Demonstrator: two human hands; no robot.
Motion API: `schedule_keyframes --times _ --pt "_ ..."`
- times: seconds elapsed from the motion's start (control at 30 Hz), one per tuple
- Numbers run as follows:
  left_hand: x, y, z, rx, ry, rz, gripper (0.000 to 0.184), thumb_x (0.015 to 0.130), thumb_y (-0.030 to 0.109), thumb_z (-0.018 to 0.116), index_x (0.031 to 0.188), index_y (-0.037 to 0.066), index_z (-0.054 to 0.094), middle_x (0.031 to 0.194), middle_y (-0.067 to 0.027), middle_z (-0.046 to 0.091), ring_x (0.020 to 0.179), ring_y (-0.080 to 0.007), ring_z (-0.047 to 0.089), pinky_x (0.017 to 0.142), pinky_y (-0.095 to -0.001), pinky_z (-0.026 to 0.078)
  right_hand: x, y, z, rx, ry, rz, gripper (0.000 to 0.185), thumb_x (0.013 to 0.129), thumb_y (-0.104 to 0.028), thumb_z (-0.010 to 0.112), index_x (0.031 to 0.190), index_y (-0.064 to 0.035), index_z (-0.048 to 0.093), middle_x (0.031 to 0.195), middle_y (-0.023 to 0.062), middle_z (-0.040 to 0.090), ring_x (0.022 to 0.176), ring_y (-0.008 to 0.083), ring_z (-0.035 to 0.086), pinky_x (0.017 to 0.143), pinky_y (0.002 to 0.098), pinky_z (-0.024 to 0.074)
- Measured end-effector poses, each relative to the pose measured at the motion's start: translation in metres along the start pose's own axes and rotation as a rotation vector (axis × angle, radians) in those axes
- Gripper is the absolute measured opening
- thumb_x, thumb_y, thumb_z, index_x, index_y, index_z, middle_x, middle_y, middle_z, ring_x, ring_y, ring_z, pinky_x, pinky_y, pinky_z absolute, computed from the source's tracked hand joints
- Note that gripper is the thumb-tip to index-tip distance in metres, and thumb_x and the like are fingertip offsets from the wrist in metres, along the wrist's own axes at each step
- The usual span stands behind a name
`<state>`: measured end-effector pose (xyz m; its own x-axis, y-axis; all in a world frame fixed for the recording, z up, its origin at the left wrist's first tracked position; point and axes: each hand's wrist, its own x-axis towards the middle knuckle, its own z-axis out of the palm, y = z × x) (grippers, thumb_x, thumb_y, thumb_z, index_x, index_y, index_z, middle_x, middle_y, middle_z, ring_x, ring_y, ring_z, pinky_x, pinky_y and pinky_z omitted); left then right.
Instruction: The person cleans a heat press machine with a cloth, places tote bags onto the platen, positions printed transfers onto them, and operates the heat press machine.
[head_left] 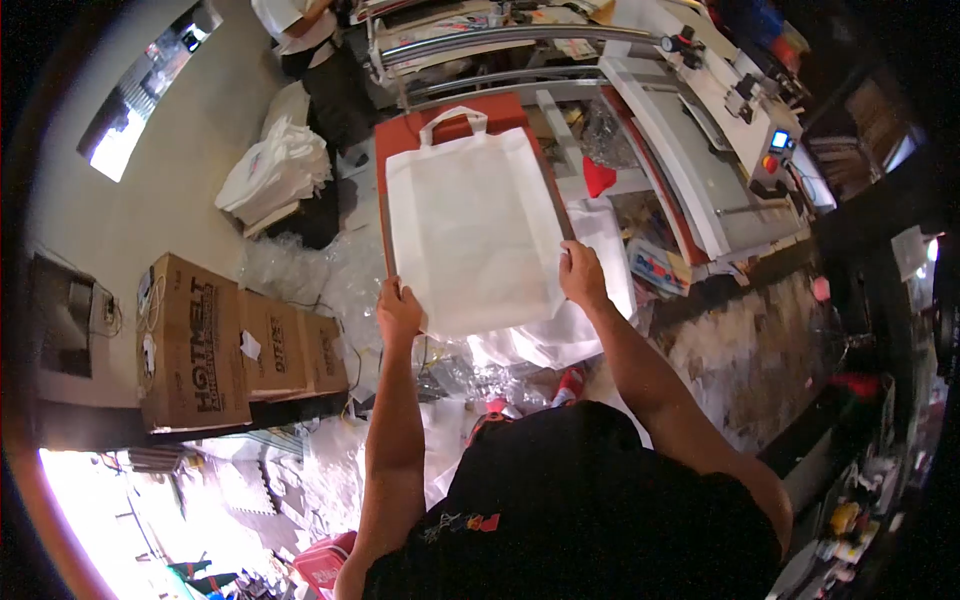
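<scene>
A white tote bag point(475, 230) with a loop handle lies flat on a reddish-brown press pad point(512, 112). My left hand point(400, 312) is closed at the bag's near left edge, beside the pad's side. On the other side, my right hand point(583, 272) is closed at the right edge, a little farther up. The fingertips of both hands are partly hidden by the fabric and the pad's edge. More white fabric point(600, 235) hangs below and to the right of the pad.
A press machine point(690, 150) with a lit control box point(778, 142) stands at right. A stack of white bags point(278, 170) is at left, above cardboard boxes point(200, 340). Clear plastic wrap point(345, 270) covers floor between. Another person point(330, 70) stands at the back left.
</scene>
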<state>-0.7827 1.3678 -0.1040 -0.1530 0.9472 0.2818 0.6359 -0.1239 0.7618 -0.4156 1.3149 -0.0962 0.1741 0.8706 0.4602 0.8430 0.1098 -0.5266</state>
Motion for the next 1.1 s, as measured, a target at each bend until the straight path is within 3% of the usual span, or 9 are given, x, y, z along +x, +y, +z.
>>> schedule_keyframes --times 0.13,0.23,0.37,0.53,0.63,0.87,0.93,1.03,1.1 --pt "0.011 0.014 -0.021 0.039 -0.161 -0.214 0.031 0.084 0.022 0.069 0.106 0.002 0.063 0.093 -0.0171 0.066 0.083 -0.0299 0.064 0.076 -0.0402 0.051 0.005 -0.003 -0.024 0.077 0.077 0.063 0.029 0.086 -0.016 0.065 0.109 -0.0018 0.055 0.096 0.0172 0.058 0.091 0.0369 0.056 0.081 0.0465 0.0454" --pt "0.029 0.0 -0.029 0.18 -0.075 0.042 0.026 0.086 0.025 0.068 0.101 0.004 0.064 0.09 -0.0148 0.063 0.087 -0.0297 0.06 0.079 -0.0426 0.048 0.016 0.022 -0.084 0.023 0.259 0.1 0.026 0.086 -0.016 0.067 0.106 -0.0035 0.057 0.094 0.0163 0.057 0.089 0.0339 0.056 0.079 0.0431 0.0462" --pt "0.059 0.124 -0.003 0.017 -0.22 0.081 0.02 0.088 0.02 0.064 0.095 0.001 0.064 0.094 -0.0154 0.065 0.082 -0.0302 0.064 0.073 -0.0387 0.051 0.045 0.088 -0.209 -0.128 0.458 0.112 0.015 0.089 -0.015 0.065 0.098 -0.0042 0.061 0.097 0.0153 0.062 0.09 0.032 0.061 0.079 0.0419 0.0485" --pt "0.086 0.251 0.143 0.03 -0.684 0.24 0.027 0.086 0.029 0.065 0.095 0.003 0.066 0.089 -0.0207 0.07 0.087 -0.0352 0.068 0.076 -0.0407 0.053 0.095 0.176 -0.329 -0.4 0.499 0.255 0.035 0.089 -0.032 0.067 0.109 -0.0032 0.062 0.096 0.0174 0.063 0.087 0.0335 0.062 0.077 0.0438 0.0501" --pt "0.097 0.293 0.26 0.171 -0.746 0.442 0.032 0.084 0.029 0.067 0.106 0.006 0.064 0.1 -0.0204 0.069 0.094 -0.0368 0.066 0.083 -0.0434 0.053 0.107 0.223 -0.348 -0.483 0.195 0.145 0.03 0.086 -0.025 0.071 0.104 -0.0024 0.064 0.088 0.015 0.06 0.077 0.0304 0.059 0.071 0.0396 0.0485" --pt "0.113 0.287 0.423 0.523 -0.693 0.646 0.046 0.084 0.023 0.064 0.128 0.014 0.055 0.132 -0.018 0.055 0.11 -0.0444 0.059 0.092 -0.0485 0.051 0.118 0.243 -0.353 -0.386 0.099 0.175 0.022 0.092 -0.02 0.062 0.104 -0.0019 0.062 0.098 0.0202 0.062 0.093 0.0389 0.059 0.082 0.0453 0.0473" --pt "0.122 0.28 0.439 0.591 -0.728 0.684 0.043 0.084 0.021 0.063 0.126 0.015 0.058 0.122 -0.0194 0.061 0.108 -0.0396 0.061 0.092 -0.0474 0.05 0.12 0.244 -0.355 -0.341 0.086 0.161 0.019 0.093 -0.017 0.06 0.102 -0.0008 0.062 0.095 0.0195 0.061 0.09 0.0386 0.059 0.079 0.0452 0.0466" --pt "0.156 0.276 0.47 0.516 -1.004 0.567 0.033 0.083 0.024 0.068 0.11 0.006 0.065 0.098 -0.0153 0.069 0.096 -0.0259 0.067 0.086 -0.0419 0.052 0.12 0.251 -0.355 -0.296 0.08 0.122 0.017 0.092 -0.013 0.061 0.102 0.0 0.061 0.093 0.0189 0.06 0.087 0.0386 0.058 0.077 0.0454 0.0457" --pt "0.176 0.268 0.475 -0.3 -0.798 0.274 0.034 0.081 0.026 0.071 0.106 0.004 0.065 0.095 -0.0107 0.07 0.084 -0.0192 0.066 0.076 -0.0362 0.052 0.121 0.256 -0.354 -0.289 0.087 0.083 0.017 0.091 -0.012 0.062 0.103 0.0004 0.061 0.092 0.0191 0.06 0.087 0.0388 0.058 0.077 0.0458 0.0456"
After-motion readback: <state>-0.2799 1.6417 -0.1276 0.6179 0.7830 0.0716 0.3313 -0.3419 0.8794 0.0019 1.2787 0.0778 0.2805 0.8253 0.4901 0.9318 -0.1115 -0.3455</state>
